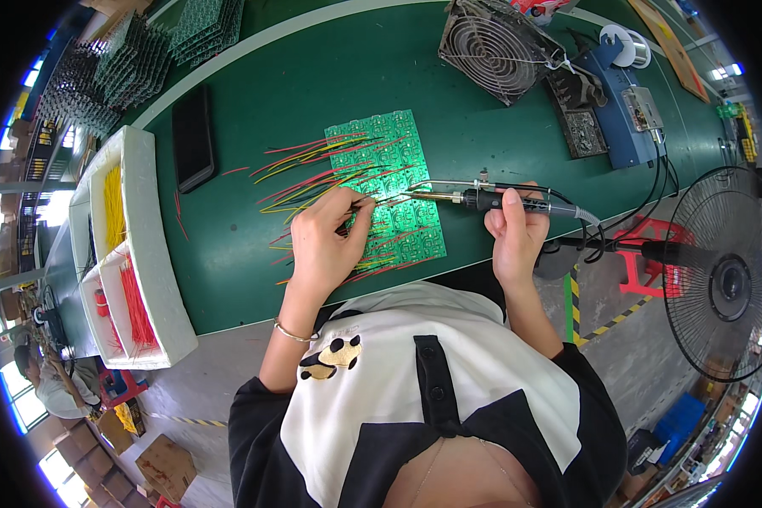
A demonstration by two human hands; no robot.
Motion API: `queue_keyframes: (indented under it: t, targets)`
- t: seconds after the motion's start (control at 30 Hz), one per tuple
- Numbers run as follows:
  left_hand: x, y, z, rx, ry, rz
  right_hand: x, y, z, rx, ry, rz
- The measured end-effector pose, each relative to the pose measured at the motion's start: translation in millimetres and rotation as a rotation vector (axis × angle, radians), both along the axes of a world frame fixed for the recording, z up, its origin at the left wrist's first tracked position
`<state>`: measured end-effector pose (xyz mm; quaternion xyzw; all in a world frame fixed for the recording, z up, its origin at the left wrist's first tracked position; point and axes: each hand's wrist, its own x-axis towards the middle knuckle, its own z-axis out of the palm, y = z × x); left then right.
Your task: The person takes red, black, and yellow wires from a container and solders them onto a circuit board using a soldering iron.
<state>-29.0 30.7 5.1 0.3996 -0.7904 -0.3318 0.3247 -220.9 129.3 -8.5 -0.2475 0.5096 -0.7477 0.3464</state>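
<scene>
A green circuit board panel [415, 157] lies on the green table, with red, yellow and black wires [300, 180] sticking out from its left side. My right hand [516, 233] is closed round the handle of a soldering iron [483, 200], which has a thin metal feed tube along its top. The iron's tip points left, over the middle of the panel. Over the panel's left part, my left hand [326, 237] pinches a thin wire near that tip. Its fingers hide the wire's colour and part of the board.
A white foam box [173, 313] with yellow and red wires stands at left, near a black phone [195, 140]. A square metal fan [491, 51], a blue solder feeder [622, 110] and a solder spool [626, 46] sit at the back right. Stacked boards [131, 68] occupy the far left; a round fan [724, 275] stands right.
</scene>
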Motion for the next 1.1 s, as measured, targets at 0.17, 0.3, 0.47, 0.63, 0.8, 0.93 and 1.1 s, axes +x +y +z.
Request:
queue_keyframes:
  t: [0.17, 0.3, 0.47, 0.63, 0.8, 0.93, 1.1]
  targets:
    - [-1, 0, 0, -0.022, 0.041, 0.004, -2, 2, -4, -0.043, -0.005, 0.020]
    - [-1, 0, 0, -0.019, 0.026, 0.005, -2, 2, -5, -0.052, -0.014, 0.013]
    - [0, -1, -1, -0.021, 0.010, 0.007, -1, 1, -3, -0.034, 0.001, 0.003]
    - [0, -1, 0, -0.017, 0.019, -0.001, -2, 1, -4, -0.034, 0.010, 0.013]
    - [-1, 0, 0, -0.005, 0.028, 0.004, 0, -1, -3, -0.046, -0.034, 0.014]
    - [-2, 0, 0, -0.009, 0.036, 0.000, 2, -4, -4, -0.084, 0.042, -0.036]
    - [0, 0, 3, 0.004, -0.009, 0.003, 4, -13, 3, -0.107, 0.173, -0.051]
